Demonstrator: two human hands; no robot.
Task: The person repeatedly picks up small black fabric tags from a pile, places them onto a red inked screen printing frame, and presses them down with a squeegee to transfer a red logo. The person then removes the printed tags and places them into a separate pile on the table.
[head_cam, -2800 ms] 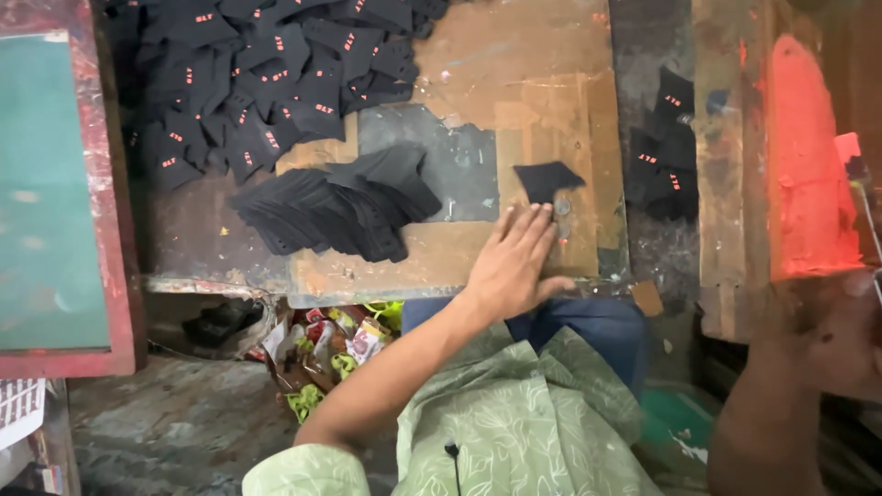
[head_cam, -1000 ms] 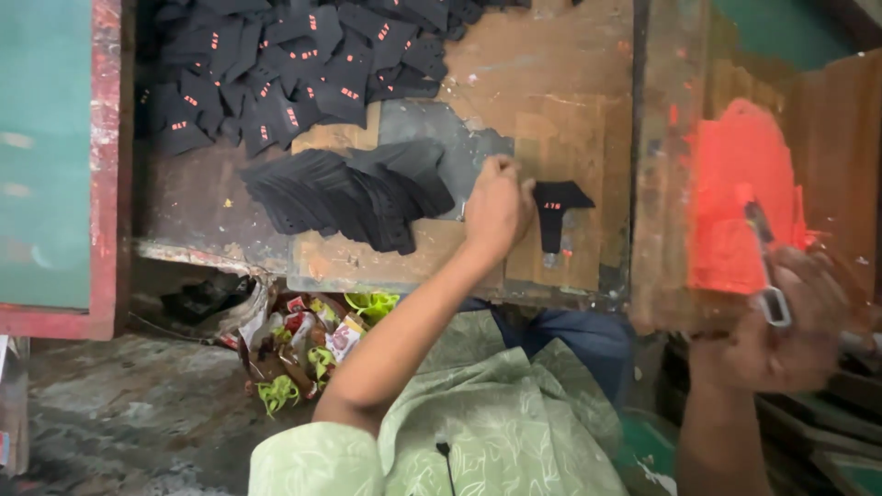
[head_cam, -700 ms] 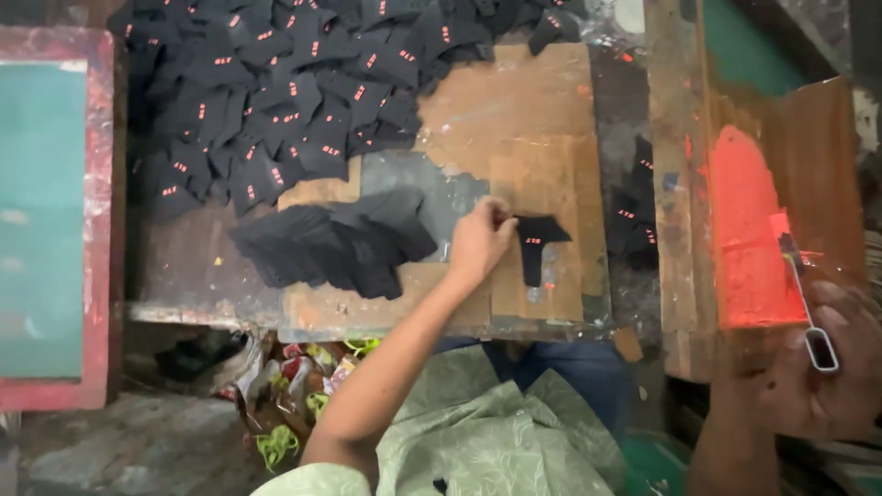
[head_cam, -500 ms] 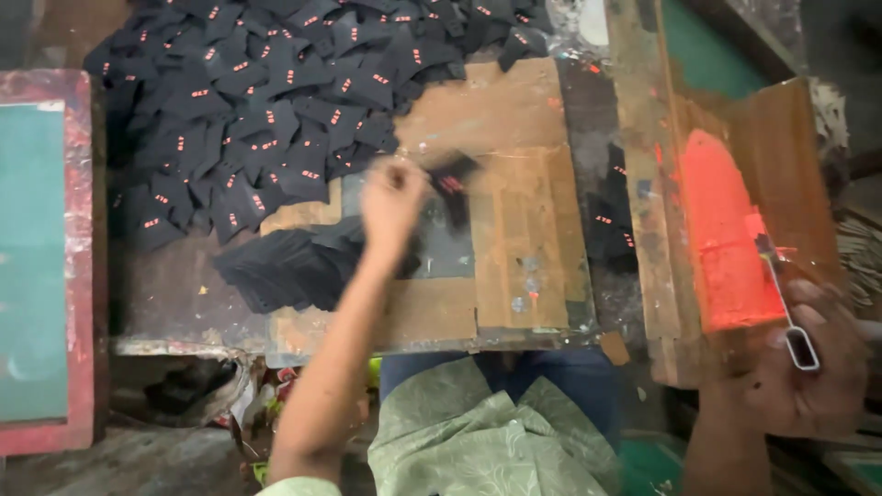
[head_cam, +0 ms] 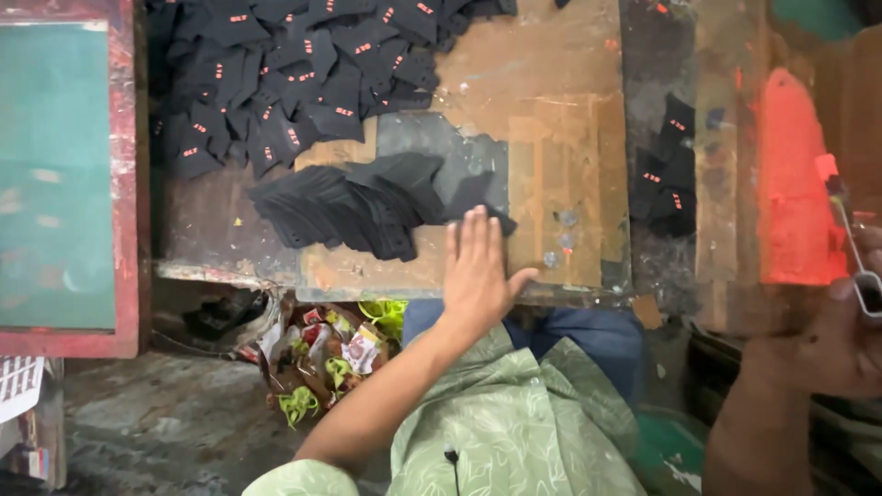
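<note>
Since half a second ago, left hand [head_cam: 478, 271] has come back from the printed pile to the board's near edge; fingers flat, open, resting on a plain black fabric piece [head_cam: 478, 197] beside the fanned stack of blanks [head_cam: 349, 207]. Printed pieces [head_cam: 294, 83] heaped at the board's far left. Right hand [head_cam: 841, 335] closed on a metal-handled tool [head_cam: 854, 253] over the orange-inked frame [head_cam: 795, 184].

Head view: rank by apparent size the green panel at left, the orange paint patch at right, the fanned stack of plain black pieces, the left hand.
1. green panel
2. fanned stack of plain black pieces
3. orange paint patch, close to the stack, so that order is unsure
4. left hand
</note>
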